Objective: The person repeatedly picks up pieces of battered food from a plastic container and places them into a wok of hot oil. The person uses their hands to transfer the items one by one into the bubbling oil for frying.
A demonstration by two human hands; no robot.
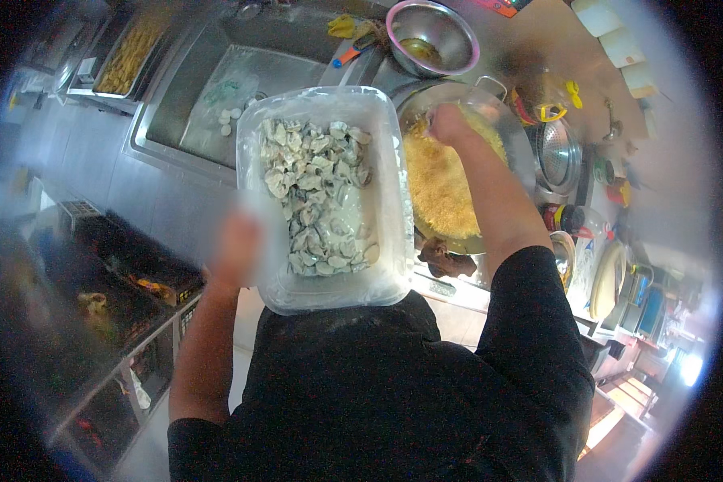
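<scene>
A translucent plastic tub (394,241) sits in front of my torso, holding many grey-white pieces that look like shucked oysters (313,181) in milky liquid. My left hand (236,247) is at the tub's left wall and supports it; a blur covers its fingers. Over the far left part of a large metal wok (521,144) is my right hand (449,123), fingers curled downward. Whether anything is in those fingers is hidden. Golden, bubbling foam (446,187) fills most of the wok below the hand.
A steel sink (181,108) lies behind the tub. Beyond the wok stands a steel bowl (434,39) with some liquid. An oil bottle (539,99) and a colander (557,153) are to its right. A tray of golden food (129,54) is far left.
</scene>
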